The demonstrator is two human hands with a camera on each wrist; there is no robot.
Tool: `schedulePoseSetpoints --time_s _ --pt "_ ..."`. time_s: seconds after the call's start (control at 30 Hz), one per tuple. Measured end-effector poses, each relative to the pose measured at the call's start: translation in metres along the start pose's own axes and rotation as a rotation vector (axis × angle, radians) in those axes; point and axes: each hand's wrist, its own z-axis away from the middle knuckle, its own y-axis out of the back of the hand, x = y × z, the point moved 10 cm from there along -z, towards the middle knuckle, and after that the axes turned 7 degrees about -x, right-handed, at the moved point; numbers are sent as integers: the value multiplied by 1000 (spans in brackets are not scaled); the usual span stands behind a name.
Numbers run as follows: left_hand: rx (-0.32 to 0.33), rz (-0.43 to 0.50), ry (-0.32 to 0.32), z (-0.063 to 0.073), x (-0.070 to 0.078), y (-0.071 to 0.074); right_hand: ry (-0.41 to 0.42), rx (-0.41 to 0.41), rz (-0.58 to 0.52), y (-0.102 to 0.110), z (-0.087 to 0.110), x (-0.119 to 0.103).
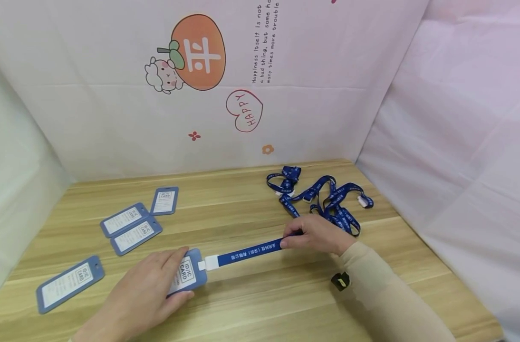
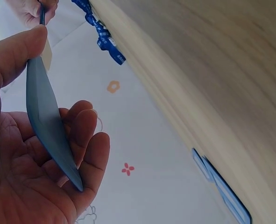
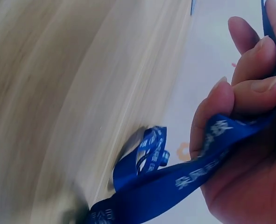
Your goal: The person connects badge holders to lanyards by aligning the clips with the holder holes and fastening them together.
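My left hand (image 1: 140, 289) grips a blue ID card holder (image 1: 186, 274) by its edges, thumb on one side and fingers on the other. A white clip (image 1: 211, 262) joins the holder's slotted end to a dark blue lanyard (image 1: 249, 252) with white lettering. To the right, my right hand (image 1: 317, 233) holds the strap between thumb and fingers, and the strap runs taut between both hands. In the right wrist view, the lanyard (image 3: 175, 189) passes through the curled fingers and trails out below. The left wrist view shows the holder (image 2: 49, 116) edge-on above the palm.
More blue lanyards (image 1: 334, 202) lie tangled at the back right of the wooden table (image 1: 226, 204). On the left rest several card holders (image 1: 70, 284), two of them touching side by side. A small dark piece (image 1: 340, 281) shows beneath the right wrist. Printed white cloth (image 1: 114, 128) hangs behind.
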Motion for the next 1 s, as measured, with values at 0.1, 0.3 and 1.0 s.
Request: schedulePoseSetpoints --time_s 0.1,0.3,1.0 --pt "-18 7 14 -1 -2 -2 -9 5 18 4 3 5" --pt "-27 10 29 0 -5 -2 -39 1 50 12 10 17" --pt "-52 33 64 7 -19 -1 -168 72 104 50 40 76"
